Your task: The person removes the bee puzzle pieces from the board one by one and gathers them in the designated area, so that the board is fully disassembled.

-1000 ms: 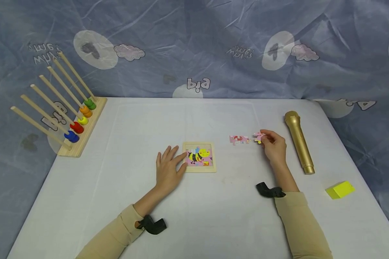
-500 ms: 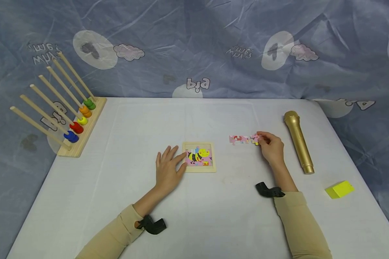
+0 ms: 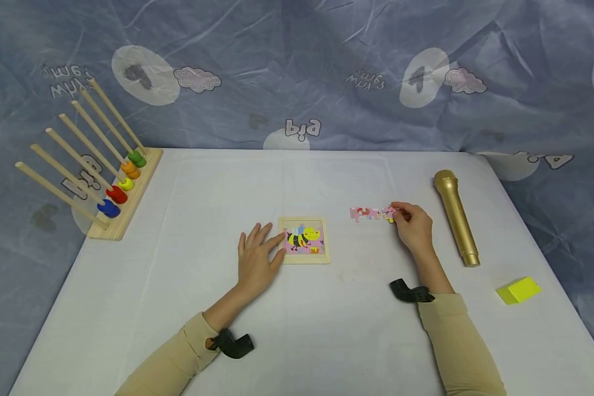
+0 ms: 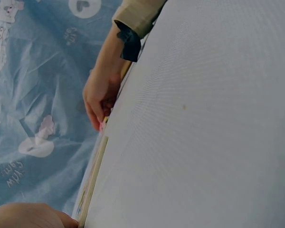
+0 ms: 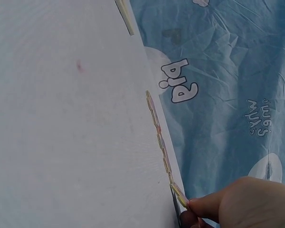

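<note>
My right hand (image 3: 416, 228) pinches a small pink and yellow jigsaw piece (image 3: 390, 215) between thumb and fingers. Its left side meets a row of pink jigsaw pieces (image 3: 363, 213) lying on the white table. In the right wrist view the held piece (image 5: 179, 194) is tilted at the near end of that row (image 5: 157, 133), partly hidden by the fingertips. My left hand (image 3: 257, 261) lies on the table with fingers spread. Its index finger and thumb touch the left edge of a square wooden puzzle frame (image 3: 328, 242), which contains a bee picture (image 3: 303, 237).
A gold microphone (image 3: 457, 220) lies right of my right hand, with a yellow block (image 3: 518, 290) nearer the table's right edge. At the far left stands a wooden peg rack (image 3: 141, 192) with coloured beads. A grey-blue printed cloth (image 3: 257, 66) hangs behind the table.
My right hand has moved slightly left with the jigsaw piece, closing the gap between it and the row of pieces. The left hand and the frame have stayed put.
</note>
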{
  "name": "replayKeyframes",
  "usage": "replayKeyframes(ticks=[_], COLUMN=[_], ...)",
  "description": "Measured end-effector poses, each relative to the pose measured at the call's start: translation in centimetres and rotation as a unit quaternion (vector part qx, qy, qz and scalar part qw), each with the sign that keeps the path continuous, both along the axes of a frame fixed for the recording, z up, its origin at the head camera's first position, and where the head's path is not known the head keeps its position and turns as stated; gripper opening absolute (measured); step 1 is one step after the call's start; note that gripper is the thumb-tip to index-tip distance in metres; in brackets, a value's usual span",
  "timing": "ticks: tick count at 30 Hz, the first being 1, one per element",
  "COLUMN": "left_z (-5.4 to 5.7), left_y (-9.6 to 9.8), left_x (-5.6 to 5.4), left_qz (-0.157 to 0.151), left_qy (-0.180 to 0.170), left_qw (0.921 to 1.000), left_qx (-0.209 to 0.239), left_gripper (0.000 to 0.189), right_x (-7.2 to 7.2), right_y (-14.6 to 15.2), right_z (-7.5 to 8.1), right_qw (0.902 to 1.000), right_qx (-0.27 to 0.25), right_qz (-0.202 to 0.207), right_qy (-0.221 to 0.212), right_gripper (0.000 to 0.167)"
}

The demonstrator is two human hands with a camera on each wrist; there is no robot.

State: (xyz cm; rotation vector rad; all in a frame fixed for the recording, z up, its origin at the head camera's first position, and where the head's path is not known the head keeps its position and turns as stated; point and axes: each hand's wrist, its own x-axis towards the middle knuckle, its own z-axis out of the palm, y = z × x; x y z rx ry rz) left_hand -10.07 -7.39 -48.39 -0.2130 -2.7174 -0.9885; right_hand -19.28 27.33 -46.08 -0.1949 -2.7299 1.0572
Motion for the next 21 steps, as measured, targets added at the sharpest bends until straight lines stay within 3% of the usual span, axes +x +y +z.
replayKeyframes(ticks=[21], left_z=[0.0], left_y=[0.03], left_x=[-0.03], left_qz=[-0.001], left_qy=[-0.001], left_qw=[1.0], left_qx=[-0.006], left_gripper=[0.035], right_x=[0.1], right_y=[-0.13], right_z=[-0.2], right_qw=[0.9993], right_qx=[0.012], right_qz=[0.015], right_qy=[0.032], right_gripper=[0.026])
